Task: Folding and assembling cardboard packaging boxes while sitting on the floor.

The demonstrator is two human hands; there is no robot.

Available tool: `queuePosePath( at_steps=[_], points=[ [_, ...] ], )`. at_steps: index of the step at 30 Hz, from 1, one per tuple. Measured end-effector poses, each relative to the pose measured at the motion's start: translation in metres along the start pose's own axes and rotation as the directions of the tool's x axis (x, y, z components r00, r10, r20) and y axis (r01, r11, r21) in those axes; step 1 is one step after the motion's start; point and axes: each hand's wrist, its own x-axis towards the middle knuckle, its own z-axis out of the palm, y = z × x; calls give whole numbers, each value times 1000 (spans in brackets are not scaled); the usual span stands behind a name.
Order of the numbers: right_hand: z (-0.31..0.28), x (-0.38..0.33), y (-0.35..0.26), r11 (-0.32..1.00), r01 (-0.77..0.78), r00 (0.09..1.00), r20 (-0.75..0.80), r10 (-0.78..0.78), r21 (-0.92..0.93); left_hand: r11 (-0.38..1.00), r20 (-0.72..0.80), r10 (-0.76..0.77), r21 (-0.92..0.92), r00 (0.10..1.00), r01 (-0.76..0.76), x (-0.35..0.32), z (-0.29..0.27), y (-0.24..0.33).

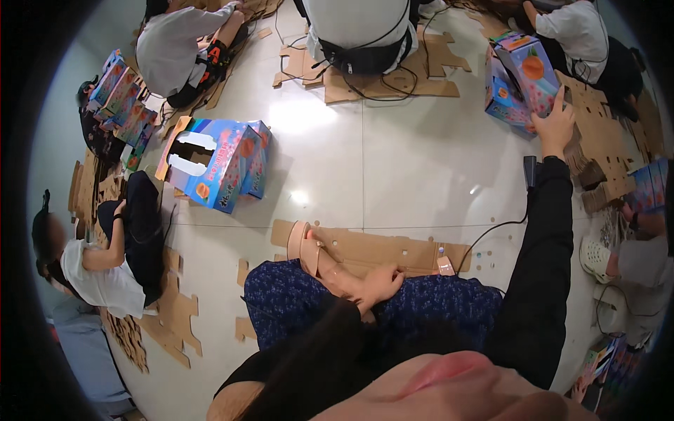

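My right arm reaches far forward to the right, and my right hand [554,124] grips the near edge of a blue-and-pink printed cardboard carton [531,70]. That carton tilts against a second blue carton [503,102] on the floor. My left hand [381,283] lies over my lap beside my bare foot, its fingers loosely curled and nothing visible in them; its palm side is hidden. A peach-coloured sandal [298,238] is on that foot. Forward and left, printed cartons [232,168] stand close together, one with a handle cutout on its top.
A flat brown cardboard strip [372,250] lies before my knees. Several people sit around on the floor among cardboard sheets [393,74]. Stacked cartons [123,98] stand at the far left. A black cable [491,228] runs from my right sleeve toward my lap.
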Motion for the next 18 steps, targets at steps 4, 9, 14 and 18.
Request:
queuePosePath(
  at_steps=[4, 9, 14, 18],
  points=[
    [-26, -7, 24, 997, 14, 1000, -11, -13, 78, 1000, 2, 15, 26, 1000, -15, -1, -2, 1],
    [-92, -56, 56, 981, 59, 997, 28, -66, 182, 1000, -2, -9, 5, 1000, 9, 5, 8, -11],
    [-194, -138, 66, 971, 97, 992, 52, -111, 219, 1000, -24, 23, 1, 999, -23, 6, 9, -15],
    [-266, -209, 77, 970, 103, 988, 90, -126, 218, 994, -85, 109, -6, 990, -110, 2, 6, -21]
  ],
)
